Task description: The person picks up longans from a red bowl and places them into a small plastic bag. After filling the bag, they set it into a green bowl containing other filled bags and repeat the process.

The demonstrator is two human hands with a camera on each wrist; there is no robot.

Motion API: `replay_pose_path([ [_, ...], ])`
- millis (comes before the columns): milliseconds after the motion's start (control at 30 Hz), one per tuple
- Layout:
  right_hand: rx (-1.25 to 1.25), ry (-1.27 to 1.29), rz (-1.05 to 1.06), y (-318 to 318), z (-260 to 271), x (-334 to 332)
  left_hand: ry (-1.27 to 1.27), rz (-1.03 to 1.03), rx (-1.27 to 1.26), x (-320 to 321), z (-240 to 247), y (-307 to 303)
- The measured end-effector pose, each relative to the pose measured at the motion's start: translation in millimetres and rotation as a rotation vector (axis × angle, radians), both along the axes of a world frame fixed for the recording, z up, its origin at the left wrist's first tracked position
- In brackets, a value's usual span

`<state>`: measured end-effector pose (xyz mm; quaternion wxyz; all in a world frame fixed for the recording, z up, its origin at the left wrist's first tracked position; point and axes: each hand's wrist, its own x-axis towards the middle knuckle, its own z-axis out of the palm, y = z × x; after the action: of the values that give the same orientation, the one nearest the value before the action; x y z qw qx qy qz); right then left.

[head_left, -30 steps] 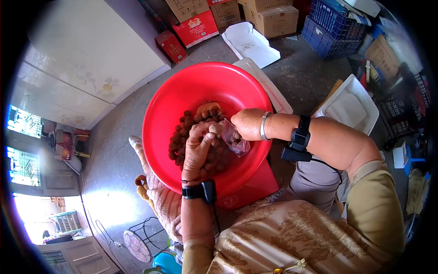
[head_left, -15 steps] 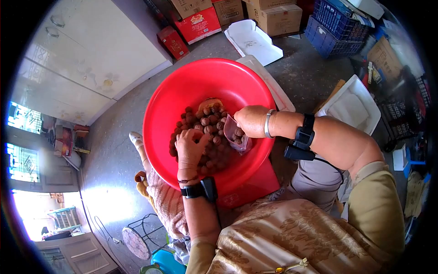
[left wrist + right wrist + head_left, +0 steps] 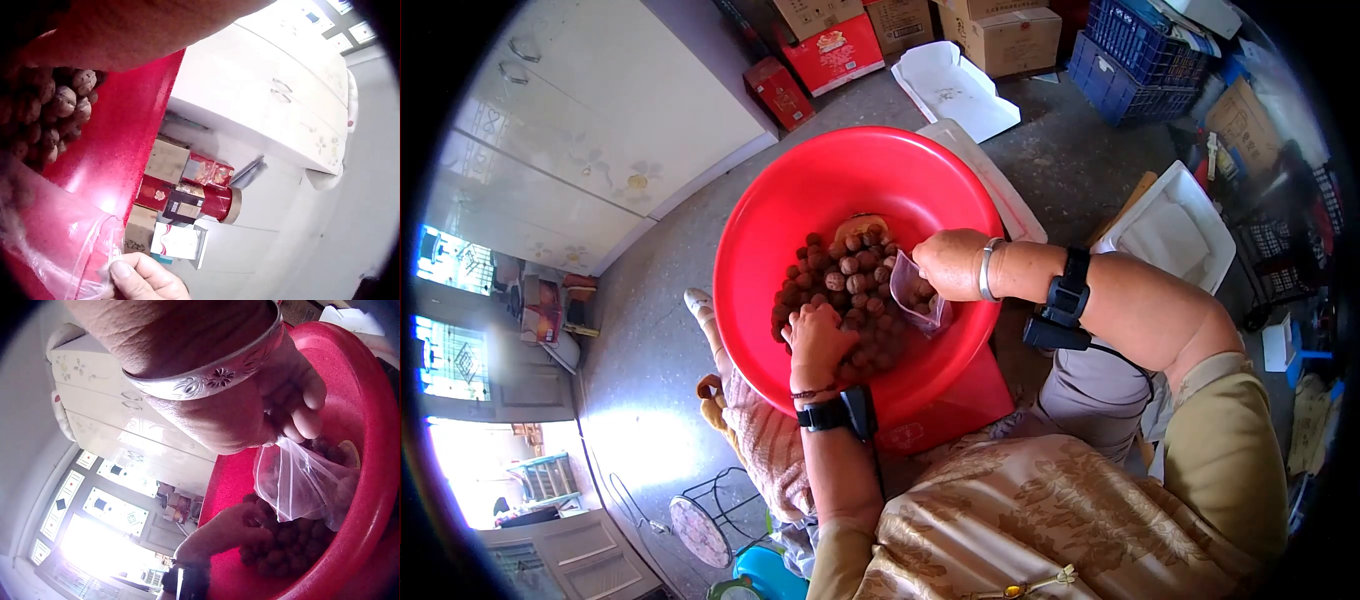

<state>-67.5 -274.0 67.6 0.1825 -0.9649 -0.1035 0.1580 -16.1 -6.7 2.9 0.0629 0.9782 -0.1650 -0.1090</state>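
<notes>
A heap of brown walnuts (image 3: 855,285) lies in a large red basin (image 3: 800,180). My left hand (image 3: 815,338) reaches down onto the near left of the heap, back of the hand up and fingers spread over the nuts. At the basin's right side my right hand (image 3: 953,265) pinches the rim of a clear plastic zip bag (image 3: 300,481), whose mouth faces the heap. Some walnuts sit inside the bag. In the left wrist view, the right thumb and fingers (image 3: 140,275) grip the bag's edge. Beneath the left wrist, walnuts (image 3: 62,100) show close up.
The basin rests on a red support (image 3: 950,405) close to the person's knees. White foam trays (image 3: 955,95) and a white box (image 3: 1175,235) lie beyond and to the right. Cardboard boxes (image 3: 1010,45) and blue crates (image 3: 1130,70) stand at the back. A white cabinet (image 3: 600,110) is on the left.
The left hand has moved from beside the bag's mouth, where it held a walnut, back left and down onto the heap. The right hand keeps hold of the bag.
</notes>
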Motion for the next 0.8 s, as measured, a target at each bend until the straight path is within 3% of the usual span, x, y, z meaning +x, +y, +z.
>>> replay_pose_path([
  [133, 0.020, -0.024, -0.023, -1.3, -4.3, -0.5, -0.018, 0.041, -0.075, 9.6, -12.4, 6.7],
  [200, 0.008, -0.040, -0.010, -1.6, -7.6, 0.8, 0.064, 0.065, -0.482, 17.4, -17.2, 9.2],
  [233, 0.007, -0.040, -0.011, -1.9, -7.7, 0.9, 0.063, 0.065, -0.482, 17.2, -15.0, 7.4],
  [300, -0.010, -0.035, 0.014, -2.3, -7.0, 1.0, 0.289, 0.132, -0.931, 14.2, -6.3, 1.6],
  [333, -0.010, -0.035, 0.014, -2.2, -6.2, 0.5, 0.288, 0.132, -0.930, 11.8, 0.3, -1.6],
  [400, 0.012, -0.039, -0.002, -1.8, -5.3, -0.8, 0.459, 0.153, -1.180, 8.0, 9.5, -5.7],
  [600, 0.015, -0.045, 0.001, -1.6, -3.8, -1.6, 0.577, 0.160, -1.368, 0.8, 22.0, -12.2],
  [800, -0.001, -0.028, 0.015, -1.7, -2.5, -1.2, 0.638, 0.147, -1.333, -5.2, 29.6, -19.9],
])
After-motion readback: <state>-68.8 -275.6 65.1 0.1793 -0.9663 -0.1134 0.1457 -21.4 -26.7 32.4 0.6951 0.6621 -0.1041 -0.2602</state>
